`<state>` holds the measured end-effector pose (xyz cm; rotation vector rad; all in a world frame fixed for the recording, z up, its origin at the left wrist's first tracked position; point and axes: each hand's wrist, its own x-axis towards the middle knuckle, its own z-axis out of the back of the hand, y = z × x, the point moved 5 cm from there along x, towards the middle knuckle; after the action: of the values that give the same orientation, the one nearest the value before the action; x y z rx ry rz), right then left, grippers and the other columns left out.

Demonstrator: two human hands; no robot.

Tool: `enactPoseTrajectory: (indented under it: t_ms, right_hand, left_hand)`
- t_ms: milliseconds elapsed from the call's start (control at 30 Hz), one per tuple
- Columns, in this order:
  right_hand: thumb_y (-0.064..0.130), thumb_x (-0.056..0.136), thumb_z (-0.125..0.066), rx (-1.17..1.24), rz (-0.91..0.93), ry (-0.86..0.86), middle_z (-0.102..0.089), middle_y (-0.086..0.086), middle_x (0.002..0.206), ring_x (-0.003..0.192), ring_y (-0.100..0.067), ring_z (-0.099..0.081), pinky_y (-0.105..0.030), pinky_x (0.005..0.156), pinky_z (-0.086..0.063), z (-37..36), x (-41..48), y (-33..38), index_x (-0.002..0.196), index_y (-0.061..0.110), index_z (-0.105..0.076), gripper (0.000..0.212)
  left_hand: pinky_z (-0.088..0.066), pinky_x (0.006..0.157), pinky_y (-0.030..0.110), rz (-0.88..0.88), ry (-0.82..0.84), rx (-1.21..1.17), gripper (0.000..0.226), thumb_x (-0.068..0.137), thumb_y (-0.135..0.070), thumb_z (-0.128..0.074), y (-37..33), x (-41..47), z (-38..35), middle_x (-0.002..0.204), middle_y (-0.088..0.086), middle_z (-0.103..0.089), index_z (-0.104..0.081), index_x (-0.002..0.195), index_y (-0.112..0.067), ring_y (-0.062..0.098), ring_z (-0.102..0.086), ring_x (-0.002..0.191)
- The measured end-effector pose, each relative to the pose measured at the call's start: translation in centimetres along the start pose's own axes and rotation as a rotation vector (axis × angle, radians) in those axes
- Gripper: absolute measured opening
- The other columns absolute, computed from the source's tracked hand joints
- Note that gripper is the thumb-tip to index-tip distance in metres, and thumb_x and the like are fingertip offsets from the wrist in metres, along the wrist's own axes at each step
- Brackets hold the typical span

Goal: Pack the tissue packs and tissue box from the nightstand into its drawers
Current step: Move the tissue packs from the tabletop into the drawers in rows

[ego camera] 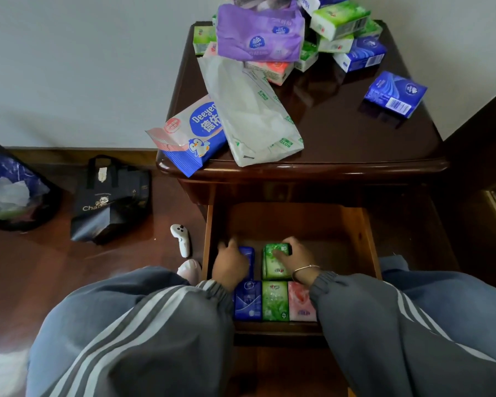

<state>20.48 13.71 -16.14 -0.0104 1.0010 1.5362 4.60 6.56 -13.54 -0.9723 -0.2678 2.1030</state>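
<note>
Two packs sit in the second row of the drawer, long axes pointing away from us: our right hand curls its fingers round the green pack, our left hand covers the blue pack, grip unclear.

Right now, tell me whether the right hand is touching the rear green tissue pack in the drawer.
Touching. The head view shows the right hand with fingers curled over the rear green tissue pack in the drawer.
</note>
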Motion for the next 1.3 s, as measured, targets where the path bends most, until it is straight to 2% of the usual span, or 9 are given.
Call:
enactPoseTrajectory:
  t_ms: [133, 500, 633, 733, 867, 1033, 1100, 1167, 1300]
  right_hand:
    - [0.034, 0.087, -0.062, 0.073, 0.011, -0.035, -0.065, -0.01, 0.105, 0.084, -0.02, -0.058, -0.028, 0.071, -0.042, -0.3, -0.2, -0.1, 0.113, 0.01, -0.054, 0.037]
    - [0.038, 0.088, -0.059, 0.005, 0.136, 0.073, -0.063, -0.011, 0.101, 0.086, -0.025, -0.062, -0.041, 0.077, -0.052, -0.7, -1.0, -0.2, 0.106, 0.013, -0.048, 0.033]
    - [0.051, 0.087, -0.054, -0.134, 0.136, 0.095, -0.056, -0.008, 0.13, 0.115, -0.026, -0.054, -0.04, 0.097, -0.045, -0.5, -1.2, -0.7, 0.132, 0.022, -0.041, 0.055]
    - [0.059, 0.087, -0.047, -0.263, 0.116, -0.029, -0.043, -0.002, 0.144, 0.131, -0.027, -0.039, -0.04, 0.105, -0.033, 0.9, -1.8, -0.6, 0.143, 0.028, -0.031, 0.066]
    - [0.055, 0.092, -0.041, -0.265, 0.137, -0.059, -0.05, -0.005, 0.135, 0.125, -0.026, -0.043, -0.037, 0.102, -0.035, 3.6, -3.8, 1.3, 0.133, 0.023, -0.045, 0.052]
    - [0.04, 0.092, -0.052, -0.174, 0.419, 0.065, -0.062, -0.002, 0.117, 0.111, -0.015, -0.056, -0.027, 0.095, -0.041, 8.8, -9.7, 5.9, 0.115, 0.018, -0.062, 0.033]
    - [0.035, 0.089, -0.059, -0.116, 0.569, -0.054, -0.067, 0.007, 0.106, 0.101, -0.008, -0.06, -0.024, 0.09, -0.045, 12.9, -12.2, 7.4, 0.105, 0.022, -0.066, 0.022]
    - [0.024, 0.085, -0.064, -0.057, 0.692, -0.323, -0.068, 0.013, 0.092, 0.089, -0.007, -0.062, -0.023, 0.083, -0.046, 18.0, -14.1, 8.5, 0.094, 0.022, -0.069, 0.01]
    - [0.015, 0.081, -0.066, -0.104, 0.687, -0.878, -0.067, -0.002, 0.096, 0.091, -0.024, -0.057, -0.03, 0.083, -0.041, 27.5, -13.6, 9.7, 0.1, 0.013, -0.066, 0.019]
  left_hand:
    - [-0.042, 0.09, 0.031, -0.034, 0.1, -0.022, 0.046, 0.092, -0.005, -0.044, 0.0, 0.2, -0.9, 0.131, 0.025, -0.051, -0.041, 0.139, -0.006, 0.039, -0.053, 0.116]
    - [-0.042, 0.075, 0.028, -0.062, 0.033, -0.084, 0.048, 0.095, -0.018, -0.051, 0.9, -0.5, -0.8, 0.119, 0.018, -0.062, -0.038, 0.141, -0.013, 0.033, -0.061, 0.104]
    - [-0.045, 0.083, 0.033, -0.062, 0.052, -0.061, 0.059, 0.1, -0.024, -0.044, 0.8, -1.3, -0.9, 0.128, 0.021, -0.055, -0.018, 0.151, -0.016, 0.033, -0.059, 0.106]
    - [-0.043, 0.096, 0.039, -0.086, -0.002, 0.003, 0.065, 0.1, -0.027, -0.042, 0.0, -2.5, -0.1, 0.145, 0.019, -0.036, -0.008, 0.153, -0.016, 0.036, -0.049, 0.121]
    - [-0.037, 0.104, 0.041, -0.146, -0.058, 0.095, 0.059, 0.097, -0.025, -0.046, -2.8, -4.5, 1.9, 0.145, 0.016, -0.034, -0.022, 0.149, -0.01, 0.035, -0.041, 0.128]
    - [-0.036, 0.097, 0.019, -0.467, 0.033, 0.085, 0.039, 0.094, -0.021, -0.054, -7.8, -8.8, 6.0, 0.128, 0.008, -0.056, -0.052, 0.132, -0.012, 0.019, -0.054, 0.118]
    - [-0.041, 0.091, 0.014, -0.584, 0.032, 0.045, 0.034, 0.092, -0.02, -0.058, -9.6, -10.5, 8.4, 0.114, -0.001, -0.062, -0.058, 0.126, -0.016, 0.01, -0.059, 0.107]
    - [-0.042, 0.082, 0.006, -0.677, 0.007, 0.019, 0.029, 0.091, -0.017, -0.059, -11.5, -11.9, 10.9, 0.101, -0.009, -0.064, -0.061, 0.119, -0.02, -0.001, -0.06, 0.093]
    - [-0.044, 0.081, 0.012, -0.814, -0.145, 0.048, 0.023, 0.091, -0.015, -0.058, -15.7, -12.9, 15.7, 0.098, -0.009, -0.068, -0.064, 0.112, -0.023, -0.002, -0.06, 0.089]
